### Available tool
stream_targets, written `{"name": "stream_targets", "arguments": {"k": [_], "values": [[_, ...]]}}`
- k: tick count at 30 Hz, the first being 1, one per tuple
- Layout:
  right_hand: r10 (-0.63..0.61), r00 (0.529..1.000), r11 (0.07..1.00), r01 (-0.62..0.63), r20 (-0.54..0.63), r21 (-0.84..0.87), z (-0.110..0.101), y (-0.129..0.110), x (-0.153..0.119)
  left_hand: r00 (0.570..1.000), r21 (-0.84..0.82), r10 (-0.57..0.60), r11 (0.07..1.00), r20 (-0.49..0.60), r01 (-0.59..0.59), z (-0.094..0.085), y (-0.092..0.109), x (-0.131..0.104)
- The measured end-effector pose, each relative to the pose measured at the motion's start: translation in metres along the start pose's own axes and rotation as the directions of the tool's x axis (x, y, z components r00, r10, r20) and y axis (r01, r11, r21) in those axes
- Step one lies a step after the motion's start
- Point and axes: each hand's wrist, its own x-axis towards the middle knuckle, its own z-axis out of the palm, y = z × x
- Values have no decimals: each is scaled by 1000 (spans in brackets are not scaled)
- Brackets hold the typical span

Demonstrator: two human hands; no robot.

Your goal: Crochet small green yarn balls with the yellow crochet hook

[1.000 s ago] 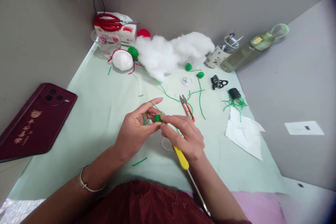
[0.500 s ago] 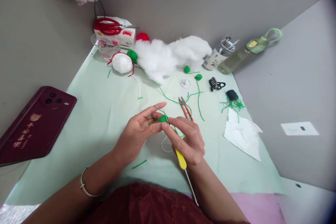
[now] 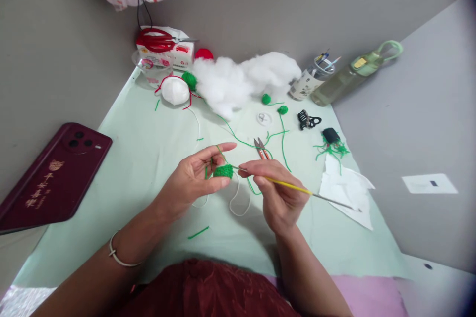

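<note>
My left hand (image 3: 189, 178) pinches a small green crochet piece (image 3: 223, 172) between thumb and fingers, with green yarn looped over its raised index finger. Closed around a crochet hook (image 3: 288, 185) with a yellow handle is my right hand (image 3: 280, 198). The hook's thin tip reaches the upper right edge of the green piece, and its metal back end points out to the right. A loop of white yarn (image 3: 240, 214) hangs below the piece. Just beyond my hands lie orange-handled thread snips (image 3: 262, 148), partly hidden by my right hand.
White stuffing (image 3: 223, 86) lies at the back, near a white yarn ball (image 3: 175, 90) and a green yarn ball (image 3: 189, 80). A pen cup (image 3: 307, 81) and a bottle (image 3: 342, 81) stand back right. A black hair clip (image 3: 308, 120) lies right; a dark red phone (image 3: 55, 173) left.
My right hand has shifted right and turned, so the hook has swung from pointing down toward me to lying nearly sideways. The green piece has tilted and moved slightly left in my left hand.
</note>
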Motion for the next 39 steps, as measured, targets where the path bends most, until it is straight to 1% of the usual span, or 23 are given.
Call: {"name": "stream_targets", "arguments": {"k": [4, 7, 10, 13, 17, 20, 24, 27, 30, 32, 33, 35, 36, 39], "values": [[149, 989, 980, -148, 3, 136, -4, 1, 1, 999, 63, -11, 998, 51, 8, -4, 5, 1], [289, 957, 929, -284, 15, 236, -6, 1, 1, 998, 147, -22, 989, 63, 12, -8, 8, 1], [354, 935, 884, -340, 17, 320, -8, 1, 3, 994, 201, -36, 980, 99, 15, -12, 9, 2], [371, 928, 847, -350, 26, 399, -7, 3, 7, 990, 150, -49, 988, 132, 29, -13, 8, 3], [423, 904, 789, -401, 63, 466, -2, 6, 9, 987, 33, -86, 996, 135, 82, -9, 4, 5], [423, 904, 796, -402, 59, 452, 0, 7, 6, 980, -58, -117, 990, 158, 128, -4, -2, 6], [380, 924, 836, -362, 42, 412, -1, 7, 3, 974, -217, -80, 968, 211, 126, 0, -7, 8], [396, 918, 827, -373, 34, 420, -3, 5, 6, 971, -275, -78, 951, 227, 140, 0, -6, 9], [468, 883, 780, -426, 25, 459, -5, 3, 11, 968, -271, -81, 951, 239, 147, -1, -4, 9], [509, 860, 745, -459, 32, 485, -5, 2, 11, 967, -235, -84, 961, 241, 142, -2, -3, 8], [515, 856, 735, -463, 35, 495, -4, 2, 11, 968, -210, -88, 968, 235, 139, -1, -3, 7], [492, 870, 746, -447, 44, 494, -2, 3, 8, 974, -157, -95, 979, 206, 128, -1, -4, 6], [468, 883, 766, -430, 45, 477, -1, 4, 6, 977, -134, -98, 983, 187, 124, 0, -5, 5], [363, 932, 875, -349, 21, 335, 3, 6, 1, 985, -77, -102, 991, 137, 114, 3, -9, 3]]}}
